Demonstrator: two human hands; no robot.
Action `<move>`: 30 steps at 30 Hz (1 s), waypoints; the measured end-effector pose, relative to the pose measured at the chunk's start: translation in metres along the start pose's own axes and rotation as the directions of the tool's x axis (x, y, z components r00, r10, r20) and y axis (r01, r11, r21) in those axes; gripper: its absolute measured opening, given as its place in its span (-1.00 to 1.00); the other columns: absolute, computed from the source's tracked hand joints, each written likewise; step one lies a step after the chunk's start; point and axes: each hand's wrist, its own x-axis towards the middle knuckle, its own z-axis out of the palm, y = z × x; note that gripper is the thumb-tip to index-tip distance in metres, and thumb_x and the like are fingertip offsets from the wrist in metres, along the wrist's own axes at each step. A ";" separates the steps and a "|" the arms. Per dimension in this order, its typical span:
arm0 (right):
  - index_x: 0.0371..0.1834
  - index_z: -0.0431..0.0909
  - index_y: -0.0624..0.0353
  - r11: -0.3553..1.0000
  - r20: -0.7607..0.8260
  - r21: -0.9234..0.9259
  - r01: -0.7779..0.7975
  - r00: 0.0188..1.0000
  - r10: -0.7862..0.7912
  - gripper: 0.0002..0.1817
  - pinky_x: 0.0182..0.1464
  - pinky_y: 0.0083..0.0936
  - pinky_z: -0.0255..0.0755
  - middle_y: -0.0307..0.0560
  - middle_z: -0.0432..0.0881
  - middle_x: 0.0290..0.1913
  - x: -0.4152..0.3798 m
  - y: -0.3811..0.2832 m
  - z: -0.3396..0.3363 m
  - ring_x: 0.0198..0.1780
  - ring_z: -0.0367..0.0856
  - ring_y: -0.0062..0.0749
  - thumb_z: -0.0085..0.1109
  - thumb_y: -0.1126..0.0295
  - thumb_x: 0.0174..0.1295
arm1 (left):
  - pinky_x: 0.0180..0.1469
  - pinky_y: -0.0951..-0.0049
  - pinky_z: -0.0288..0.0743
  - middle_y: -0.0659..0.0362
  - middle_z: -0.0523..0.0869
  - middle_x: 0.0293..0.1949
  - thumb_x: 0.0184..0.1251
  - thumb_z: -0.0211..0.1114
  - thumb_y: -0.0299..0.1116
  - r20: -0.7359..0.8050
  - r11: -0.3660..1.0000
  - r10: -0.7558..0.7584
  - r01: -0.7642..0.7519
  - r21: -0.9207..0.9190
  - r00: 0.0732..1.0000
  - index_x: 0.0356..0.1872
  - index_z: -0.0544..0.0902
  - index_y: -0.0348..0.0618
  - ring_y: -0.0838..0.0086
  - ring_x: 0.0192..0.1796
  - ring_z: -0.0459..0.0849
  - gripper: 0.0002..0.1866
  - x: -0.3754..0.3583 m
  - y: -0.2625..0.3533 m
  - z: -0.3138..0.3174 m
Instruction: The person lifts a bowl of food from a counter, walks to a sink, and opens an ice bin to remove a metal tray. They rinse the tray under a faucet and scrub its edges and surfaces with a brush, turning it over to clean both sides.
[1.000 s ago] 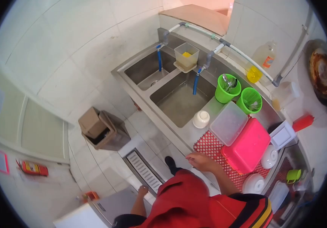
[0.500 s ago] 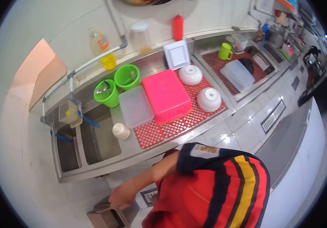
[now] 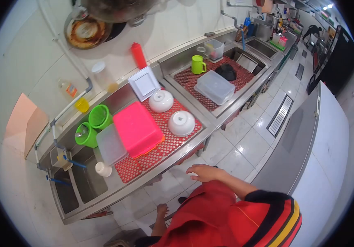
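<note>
My right hand (image 3: 201, 173) hangs over the floor in front of the counter, fingers stretched out and holding nothing. Lower and further left, my left hand (image 3: 162, 210) is near my red apron (image 3: 201, 206), its fingers loosely apart with nothing visible in them. On the counter closest to my hands, a red perforated mat (image 3: 138, 168) carries an upturned pink basin (image 3: 138, 128) and two upturned white bowls (image 3: 181, 123). Beside the basin lie a translucent lid (image 3: 110, 146) and a small white cup (image 3: 103, 169).
Two green buckets (image 3: 87, 136) stand behind the sink (image 3: 87, 177). Further right, a second mat holds a green mug (image 3: 198, 64), a clear plastic container (image 3: 215, 87) and a black bowl (image 3: 226, 72). A grey-topped white unit (image 3: 292, 152) borders the walkway. A dark bin (image 3: 123, 238) is at the bottom edge.
My right hand has left the bin at the lower left and moved up and right. My left hand has come into view. The camera has turned right, showing more of the kitchen.
</note>
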 end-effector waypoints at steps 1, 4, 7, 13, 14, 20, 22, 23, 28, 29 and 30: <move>0.17 0.46 0.18 1.000 -0.056 0.019 -0.015 0.998 0.016 -0.62 0.20 -0.15 0.40 0.17 0.57 0.05 -0.016 0.016 -0.010 0.13 0.53 0.10 0.11 0.27 0.35 | -0.44 0.29 0.55 0.08 0.75 -0.28 0.25 0.16 -0.17 0.072 0.983 0.074 -0.085 0.162 0.995 -0.23 0.62 -0.18 0.31 -0.46 0.71 -0.72 0.004 0.031 0.022; 0.23 0.46 0.17 0.996 -0.183 0.080 -0.040 0.982 0.054 -0.59 0.18 -0.22 0.43 0.16 0.58 0.06 -0.068 0.066 -0.027 0.10 0.55 0.05 0.10 0.24 0.38 | -0.54 0.37 0.48 0.13 0.73 -0.36 0.29 0.18 -0.15 0.175 0.878 0.293 -0.337 0.341 0.940 -0.09 0.57 -0.17 0.39 -0.48 0.70 -0.68 0.019 0.114 0.113; 0.26 0.46 0.15 0.972 -0.218 0.219 -0.081 0.967 0.130 -0.56 0.20 -0.24 0.43 0.16 0.59 0.08 -0.137 0.106 -0.072 0.13 0.56 0.01 0.12 0.23 0.37 | -0.19 0.30 0.61 0.02 0.76 -0.37 0.25 0.15 -0.12 0.330 0.668 0.473 -0.577 0.471 0.817 -0.22 0.68 -0.19 0.32 -0.35 0.76 -0.66 0.015 0.199 0.235; 0.21 0.50 0.18 0.941 -0.394 0.242 -0.237 0.862 0.319 -0.60 0.13 -0.27 0.49 0.13 0.60 0.08 -0.253 0.199 -0.200 0.05 0.62 -0.04 0.17 0.30 0.34 | -0.18 0.41 0.59 0.15 0.73 -0.19 0.40 0.21 -0.16 0.695 0.597 0.439 -0.763 0.248 0.570 -0.04 0.63 -0.19 0.46 -0.24 0.70 -0.68 -0.060 0.351 0.425; 0.21 0.50 0.18 0.939 -0.413 0.235 -0.252 0.849 0.331 -0.60 0.12 -0.27 0.49 0.13 0.59 0.07 -0.266 0.214 -0.220 0.05 0.61 -0.03 0.16 0.31 0.34 | -0.15 0.41 0.59 0.16 0.73 -0.17 0.42 0.21 -0.14 0.736 0.595 0.431 -0.778 0.203 0.522 -0.01 0.63 -0.19 0.46 -0.20 0.70 -0.67 -0.067 0.365 0.449; 0.17 0.51 0.20 0.973 -0.427 0.156 -0.171 0.877 0.222 -0.62 0.06 -0.25 0.49 0.14 0.61 0.02 -0.267 0.303 -0.347 0.00 0.61 0.02 0.19 0.35 0.31 | -0.12 0.45 0.52 0.20 0.70 -0.12 0.49 0.16 -0.21 0.671 0.718 0.566 -0.686 -0.117 0.478 -0.01 0.63 -0.17 0.49 -0.19 0.68 -0.72 -0.230 0.529 0.481; 0.14 0.52 0.19 0.984 -0.417 0.104 -0.143 0.892 0.174 -0.64 0.06 -0.23 0.49 0.13 0.61 0.01 -0.257 0.342 -0.379 0.00 0.60 0.04 0.20 0.36 0.31 | -0.07 0.47 0.53 0.18 0.64 0.04 0.51 0.14 -0.19 0.673 0.609 0.639 -0.779 -0.146 0.373 0.06 0.60 -0.16 0.49 0.00 0.65 -0.70 -0.233 0.587 0.486; 0.15 0.52 0.19 0.984 -0.405 0.117 -0.133 0.898 0.169 -0.64 0.07 -0.23 0.48 0.13 0.61 0.02 -0.254 0.358 -0.393 0.01 0.60 0.04 0.20 0.35 0.31 | -0.08 0.50 0.52 0.19 0.65 0.00 0.52 0.14 -0.20 0.604 0.556 0.713 -0.812 -0.178 0.356 0.05 0.59 -0.17 0.52 -0.03 0.65 -0.71 -0.234 0.620 0.491; 0.19 0.51 0.18 0.955 -0.319 0.205 -0.213 0.908 0.271 -0.60 0.12 -0.25 0.47 0.12 0.60 0.07 -0.251 0.417 -0.473 0.06 0.61 -0.01 0.22 0.33 0.30 | -0.24 0.49 0.51 0.23 0.70 -0.35 0.50 0.16 -0.28 0.138 0.234 0.968 -0.954 -0.188 0.210 -0.19 0.62 -0.23 0.56 -0.33 0.64 -0.79 -0.200 0.839 0.529; 0.19 0.51 0.18 0.949 -0.314 0.207 -0.238 0.903 0.294 -0.60 0.12 -0.25 0.48 0.12 0.61 0.07 -0.256 0.427 -0.488 0.06 0.62 -0.03 0.22 0.34 0.30 | -0.26 0.46 0.52 0.19 0.69 -0.43 0.47 0.18 -0.30 -0.042 0.142 0.989 -0.989 0.035 0.140 -0.22 0.63 -0.24 0.51 -0.38 0.64 -0.79 -0.191 0.885 0.537; 0.19 0.51 0.19 0.944 -0.314 0.204 -0.258 0.897 0.312 -0.59 0.13 -0.26 0.48 0.11 0.61 0.08 -0.262 0.438 -0.503 0.07 0.63 -0.04 0.23 0.34 0.30 | -0.23 0.37 0.54 0.12 0.72 -0.40 0.40 0.20 -0.37 -0.182 0.041 0.983 -0.996 0.080 0.026 -0.22 0.64 -0.25 0.41 -0.36 0.68 -0.85 -0.176 0.930 0.545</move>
